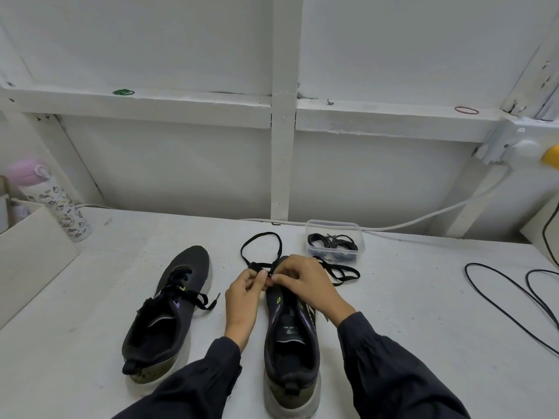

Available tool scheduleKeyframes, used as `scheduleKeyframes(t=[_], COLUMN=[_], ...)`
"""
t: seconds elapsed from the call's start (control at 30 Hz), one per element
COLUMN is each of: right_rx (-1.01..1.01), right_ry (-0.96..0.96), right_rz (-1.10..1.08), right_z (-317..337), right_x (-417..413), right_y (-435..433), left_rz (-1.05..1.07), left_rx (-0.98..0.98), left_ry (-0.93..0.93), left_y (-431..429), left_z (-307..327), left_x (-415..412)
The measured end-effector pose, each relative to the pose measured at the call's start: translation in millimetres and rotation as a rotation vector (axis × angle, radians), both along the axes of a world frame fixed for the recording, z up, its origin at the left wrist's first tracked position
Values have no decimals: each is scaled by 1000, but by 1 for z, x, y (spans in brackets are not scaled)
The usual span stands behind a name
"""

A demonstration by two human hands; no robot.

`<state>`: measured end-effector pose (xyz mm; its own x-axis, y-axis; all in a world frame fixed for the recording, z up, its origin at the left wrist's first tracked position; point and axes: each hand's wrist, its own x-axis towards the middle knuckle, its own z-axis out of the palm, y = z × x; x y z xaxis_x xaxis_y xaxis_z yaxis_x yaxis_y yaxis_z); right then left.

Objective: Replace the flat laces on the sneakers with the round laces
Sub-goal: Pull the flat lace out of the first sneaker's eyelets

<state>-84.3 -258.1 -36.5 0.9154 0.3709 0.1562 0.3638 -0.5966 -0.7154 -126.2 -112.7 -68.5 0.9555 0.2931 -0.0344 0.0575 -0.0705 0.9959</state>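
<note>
Two black sneakers lie on the white table, toes pointing away from me. The left sneaker [169,306] keeps its flat black lace, ends loose to its right. Over the lower eyelets of the right sneaker [292,343], my left hand [245,300] and my right hand [305,285] pinch the flat black lace [260,246]. That lace loops out past the toe, and its other part trails to the right near the box. A clear plastic box [334,241] behind the right sneaker holds coiled black round laces [332,241].
A pink-lidded patterned bottle [51,201] stands at the far left beside a white box [33,246]. Black cables [514,300] curl on the table's right side. A white cord [423,222] runs along the back wall. A shelf ledge crosses above.
</note>
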Motion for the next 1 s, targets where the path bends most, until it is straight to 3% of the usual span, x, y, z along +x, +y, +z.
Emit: scheduleKeyframes(t=[0.17,0.37,0.5,0.57,0.67,0.8,0.9,1.0], right_rx=[92,194,119,149,304,559,458,234], right_ry=[-37,31,80,92,21,-78,-63,-11], right_rz=[-58,-115,51,147,124,-125,-225,-157], right_z=[25,54,67,75,85,89,73,51], right_x=[-6,-7,-9,-10,-6,6,12,-1], right_y=[-3,-1,-2,-4,-4,-3,-1,3], left_rz=[126,215,-100,-334,-569,-834,-1047,-1253], left_rx=[219,332,278,235,113,-102,-386,-748], left_ry=[59,-55,-259,-248,-156,-65,-65,-178], left_y=[23,30,35,34,30,28,25,17], left_z=[-1,18,29,41,59,75,81,84], left_x=[-5,3,8,9,5,-8,-14,-15])
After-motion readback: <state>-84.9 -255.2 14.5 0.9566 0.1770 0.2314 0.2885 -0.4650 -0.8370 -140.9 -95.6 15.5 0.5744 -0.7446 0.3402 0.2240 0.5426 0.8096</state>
